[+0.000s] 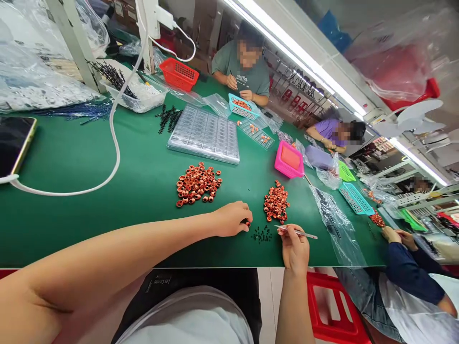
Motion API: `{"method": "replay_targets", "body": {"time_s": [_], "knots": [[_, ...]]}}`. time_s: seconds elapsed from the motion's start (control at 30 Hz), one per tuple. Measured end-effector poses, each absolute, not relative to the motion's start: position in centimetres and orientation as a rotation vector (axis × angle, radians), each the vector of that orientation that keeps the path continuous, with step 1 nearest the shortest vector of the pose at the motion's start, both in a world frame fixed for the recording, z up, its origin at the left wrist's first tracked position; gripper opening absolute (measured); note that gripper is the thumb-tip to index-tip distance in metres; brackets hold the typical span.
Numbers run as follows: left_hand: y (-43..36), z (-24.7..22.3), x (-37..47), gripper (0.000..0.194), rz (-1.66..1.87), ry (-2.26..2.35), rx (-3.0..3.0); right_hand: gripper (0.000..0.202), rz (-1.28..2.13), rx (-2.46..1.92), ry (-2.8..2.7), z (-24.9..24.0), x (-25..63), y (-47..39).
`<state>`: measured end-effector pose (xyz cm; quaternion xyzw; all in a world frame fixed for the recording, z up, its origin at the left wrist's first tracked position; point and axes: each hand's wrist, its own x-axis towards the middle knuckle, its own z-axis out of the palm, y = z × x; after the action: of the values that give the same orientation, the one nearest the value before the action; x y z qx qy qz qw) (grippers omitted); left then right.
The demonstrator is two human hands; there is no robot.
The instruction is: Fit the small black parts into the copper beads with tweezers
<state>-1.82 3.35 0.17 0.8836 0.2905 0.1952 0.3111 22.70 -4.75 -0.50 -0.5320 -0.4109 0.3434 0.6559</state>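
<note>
My left hand [232, 219] is low over the green tabletop, its fingers closed on a small copper-coloured ring with a dark inside [248, 223]. My right hand [296, 246] pinches a pair of metal tweezers [307, 235], whose tips point left. Between the hands lies a scatter of tiny black pieces [261, 234]. Just beyond them is a pile of small copper-coloured parts [276, 201]. A larger heap of copper-coloured rings [198, 184] sits beyond my left forearm.
A stack of clear compartment trays [204, 134] stands behind the heaps. To its right is a pink basket [289, 160]. A white cable [115, 138] loops over the left side near a phone [16, 143]. A plastic bag [335, 224] lies right; co-workers sit across and at right.
</note>
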Motion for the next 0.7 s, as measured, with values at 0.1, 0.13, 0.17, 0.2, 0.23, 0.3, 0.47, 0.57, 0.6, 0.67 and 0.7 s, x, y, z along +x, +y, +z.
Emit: {"method": "replay_targets", "body": {"time_s": [0.1, 0.13, 0.17, 0.2, 0.23, 0.3, 0.47, 0.57, 0.6, 0.67, 0.7], "knots": [[3.5, 0.2, -1.9, 0.012, 0.515, 0.77, 2.325, 0.031, 0.778, -1.199, -0.953, -0.3, 22.5, -4.7], [3.5, 0.3, -1.9, 0.014, 0.514, 0.772, 2.321, 0.031, 0.778, -1.199, -0.957, -0.2, 22.5, -4.7], [3.5, 0.3, -2.0, 0.016, 0.515, 0.774, 2.316, 0.031, 0.777, -1.2, -0.959, -0.2, 22.4, -4.8], [3.5, 0.3, -2.1, 0.019, 0.515, 0.773, 2.312, 0.031, 0.775, -1.203, -0.96, -0.2, 22.4, -4.9], [3.5, 0.4, -2.2, 0.02, 0.514, 0.769, 2.307, 0.031, 0.771, -1.208, -0.96, -0.3, 22.3, -5.0], [3.5, 0.5, -2.3, 0.02, 0.508, 0.758, 2.297, 0.029, 0.76, -1.222, -0.958, -0.4, 22.2, -5.3], [3.4, 0.8, -2.5, 0.018, 0.48, 0.742, 2.256, 0.023, 0.73, -1.268, -0.959, -0.9, 21.9, -6.2], [3.1, 1.1, -2.6, 0.023, 0.46, 0.756, 2.224, 0.018, 0.744, -1.3, -0.965, -1.0, 21.8, -6.7], [3.0, 1.2, -2.6, 0.025, 0.453, 0.768, 2.212, 0.017, 0.753, -1.308, -0.962, -1.0, 21.8, -6.8], [2.9, 1.4, -2.5, 0.027, 0.446, 0.797, 2.192, 0.015, 0.761, -1.315, -0.951, -0.9, 21.8, -7.2], [2.8, 1.5, -2.5, 0.028, 0.443, 0.811, 2.184, 0.013, 0.762, -1.314, -0.951, -0.9, 21.8, -7.3]]}}
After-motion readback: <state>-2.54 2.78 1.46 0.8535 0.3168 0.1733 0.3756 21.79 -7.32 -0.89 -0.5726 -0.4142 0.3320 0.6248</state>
